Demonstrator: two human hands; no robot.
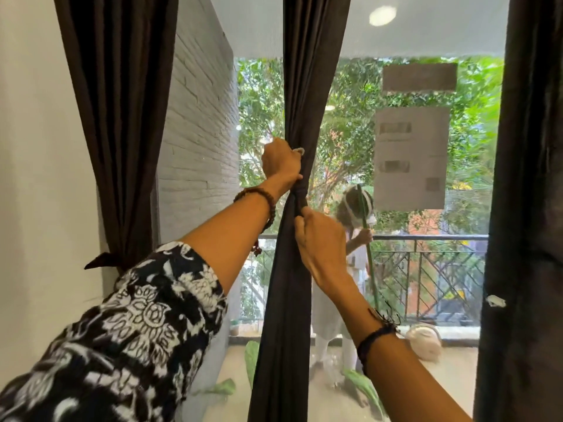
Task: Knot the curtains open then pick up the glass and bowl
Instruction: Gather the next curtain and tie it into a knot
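Curtains first: left curtain [122,117] is already tied back by the wall. Left hand [280,161] grips the middle curtain [307,86] just above its knot [300,194], right hand [320,242] pinches the fabric right below it. Glass and bowl aren't visible.

Three dark curtains hang in view: one [307,86] gathered in the fingers of both hands, one [122,102] well off to the left of the fingers and tied back low down, and one [524,208] well to the right of them. Two hands are up, the left hand [280,161] with fingers wrapped round the cloth above a single knot [300,194] and the right hand [320,239] pinching it just below, each wrist wearing one bracelet, beaded [262,205] on the left and dark cord [376,336] on the right. Beyond the fingers, through the glass, stands one other person [355,245] holding one green stick [367,239], and two grey papers [411,156] are stuck on the pane up to the right of the fingers.
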